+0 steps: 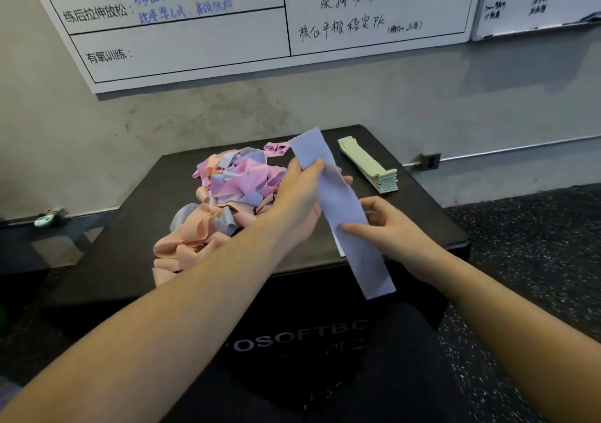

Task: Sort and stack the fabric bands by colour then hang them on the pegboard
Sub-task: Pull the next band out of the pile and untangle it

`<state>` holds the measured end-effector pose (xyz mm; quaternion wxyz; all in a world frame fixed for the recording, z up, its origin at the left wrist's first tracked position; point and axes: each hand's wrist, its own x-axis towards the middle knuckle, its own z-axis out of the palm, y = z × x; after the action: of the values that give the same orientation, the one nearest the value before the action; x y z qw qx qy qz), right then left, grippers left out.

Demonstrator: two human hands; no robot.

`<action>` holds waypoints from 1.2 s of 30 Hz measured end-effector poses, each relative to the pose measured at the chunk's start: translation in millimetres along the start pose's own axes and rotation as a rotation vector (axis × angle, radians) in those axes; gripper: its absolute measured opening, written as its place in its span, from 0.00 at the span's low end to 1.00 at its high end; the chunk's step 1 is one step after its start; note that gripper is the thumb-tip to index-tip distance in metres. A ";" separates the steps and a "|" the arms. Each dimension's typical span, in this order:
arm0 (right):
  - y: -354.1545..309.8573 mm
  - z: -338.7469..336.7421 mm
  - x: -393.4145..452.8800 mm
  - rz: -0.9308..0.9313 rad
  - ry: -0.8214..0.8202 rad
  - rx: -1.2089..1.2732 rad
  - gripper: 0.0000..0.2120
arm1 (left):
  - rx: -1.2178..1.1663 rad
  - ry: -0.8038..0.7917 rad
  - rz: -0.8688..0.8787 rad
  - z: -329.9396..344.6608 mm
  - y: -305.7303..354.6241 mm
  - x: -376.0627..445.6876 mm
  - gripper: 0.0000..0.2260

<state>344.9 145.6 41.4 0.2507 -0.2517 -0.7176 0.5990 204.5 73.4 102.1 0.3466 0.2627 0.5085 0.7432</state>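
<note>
Head view: left grip [300, 195] pinches the upper part of a flat, matte lavender band [341, 208]; right grip [390, 227] pinches its lower half, above the black tabletop [422, 208]. Crumpled pile [224, 201] of peach, pink, lavender bands at left; neat green stack [370, 165] at right.
</note>
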 end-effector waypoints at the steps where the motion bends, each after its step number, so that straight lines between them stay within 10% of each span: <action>1: 7.4 -4.9 0.7 0.006 -0.013 -0.066 0.12 | -0.035 0.003 -0.017 -0.4 0.7 7.5 0.09; 12: 79.4 -44.9 10.6 -0.024 -0.015 -0.136 0.24 | -0.061 0.229 -0.123 -21.3 -24.9 114.8 0.15; 17: 90.3 -51.8 17.4 -0.161 0.039 -0.130 0.12 | 0.065 0.253 -0.051 -23.6 -45.9 145.9 0.12; 23: 107.3 -70.6 37.2 -0.085 -0.178 -0.359 0.23 | 0.491 0.209 -0.045 -38.0 -63.7 186.2 0.09; 30: 124.7 -60.1 76.7 -0.603 0.046 -0.819 0.08 | 0.691 0.188 -0.060 -40.3 -87.7 227.9 0.16; 36: 127.9 -48.2 104.9 -0.705 -0.243 -0.883 0.09 | 0.845 0.139 -0.088 -37.9 -119.6 247.1 0.16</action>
<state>306.1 270.3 -71.1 0.2220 -0.0076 -0.9638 0.1476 52.3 274.0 -13.7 0.2050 0.3087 0.8011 0.4701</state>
